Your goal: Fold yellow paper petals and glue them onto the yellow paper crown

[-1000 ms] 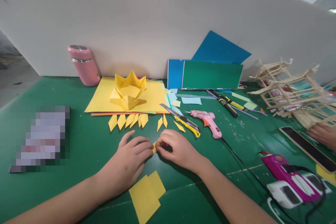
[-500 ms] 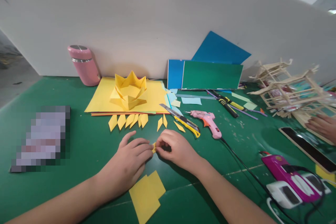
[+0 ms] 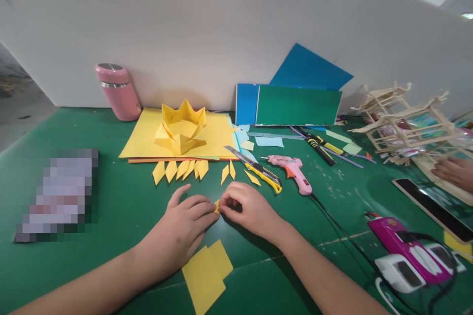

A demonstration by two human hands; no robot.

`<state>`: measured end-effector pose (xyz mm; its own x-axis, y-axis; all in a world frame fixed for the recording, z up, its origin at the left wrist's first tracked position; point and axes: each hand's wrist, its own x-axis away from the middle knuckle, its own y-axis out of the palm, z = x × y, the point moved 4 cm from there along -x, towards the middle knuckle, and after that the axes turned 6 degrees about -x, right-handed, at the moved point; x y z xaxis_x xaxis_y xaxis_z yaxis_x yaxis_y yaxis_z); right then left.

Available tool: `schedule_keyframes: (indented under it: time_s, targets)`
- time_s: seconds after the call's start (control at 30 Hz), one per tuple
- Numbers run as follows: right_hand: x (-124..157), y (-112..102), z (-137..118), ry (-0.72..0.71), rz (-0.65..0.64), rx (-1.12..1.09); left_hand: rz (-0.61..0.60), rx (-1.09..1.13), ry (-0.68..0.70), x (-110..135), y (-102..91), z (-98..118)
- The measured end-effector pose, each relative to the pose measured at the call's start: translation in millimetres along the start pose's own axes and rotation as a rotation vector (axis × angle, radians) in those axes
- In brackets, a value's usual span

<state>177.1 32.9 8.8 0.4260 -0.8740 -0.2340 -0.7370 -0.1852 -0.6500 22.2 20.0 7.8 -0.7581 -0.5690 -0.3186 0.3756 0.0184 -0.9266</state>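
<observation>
Between my two hands is a small folded piece of yellow paper (image 3: 217, 206), mostly covered by fingertips. My right hand (image 3: 249, 209) pinches its right end between thumb and forefinger. My left hand (image 3: 190, 221) lies palm down with its fingertips on the left end, the far finger raised and the thumb hidden. Just beyond the hands, several folded yellow paper diamonds (image 3: 171, 172) lie in a row. Nearer to me are overlapping yellow paper squares (image 3: 203, 275). A yellow folded-paper crown shape (image 3: 181, 133) stands on a stack of yellow sheets (image 3: 138, 140).
Right of the hands lie a utility knife (image 3: 258, 170) and a pink glue gun (image 3: 291, 170), its cord running to a magenta power strip (image 3: 410, 251). A pink flask (image 3: 118, 93) stands back left. At right, another person's hand (image 3: 454, 172) is beside a wooden stick model (image 3: 410, 128).
The fingertips of my left hand have shifted slightly on the small paper piece. My right hand keeps its pinch, almost unmoved.
</observation>
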Motion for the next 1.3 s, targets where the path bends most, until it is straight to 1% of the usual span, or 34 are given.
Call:
schedule_keyframes:
  time_s: [0.1,0.23,0.33,0.53,0.77,0.87,1.03,1.1,1.17,1.3]
  targets:
    - [0.2,0.4,-1.3,0.004,0.003,0.003,-0.008,-0.007,0.0,0.3,1.0,0.8]
    - [0.2,0.7,-2.6,0.0,0.002,0.021,0.011,-0.034,0.012,0.6,1.8,2.3]
    - [0.2,0.7,-2.4,-0.002,-0.001,0.035,0.026,-0.05,0.013,-0.8,-1.1,4.8]
    - [-0.7,1.9,-2.9,0.025,-0.001,0.036,0.015,-0.068,-0.014,-5.1,-8.5,10.1]
    - [0.8,-1.1,-3.8,0.044,0.025,-0.045,0.016,-0.089,-0.024,-4.9,-7.8,11.3]
    - [2.5,-2.9,-0.2,0.025,0.021,-0.094,-0.002,-0.07,-0.038,-3.9,-4.8,10.0]
    - [3.2,-3.7,1.3,-0.061,0.019,-0.094,0.045,-0.113,-0.048,-1.9,-4.2,8.9]
    - [3.1,-3.5,-0.7,-0.092,0.017,-0.069,0.01,-0.121,-0.047,-1.5,-3.6,9.1]
    - [3.0,-3.3,-2.6,-0.098,0.015,-0.048,-0.004,-0.117,-0.044,-0.7,-3.1,8.9]
    - [3.2,-3.1,-4.7,-0.094,0.006,-0.029,0.032,-0.111,-0.038,1.2,-0.7,6.6]
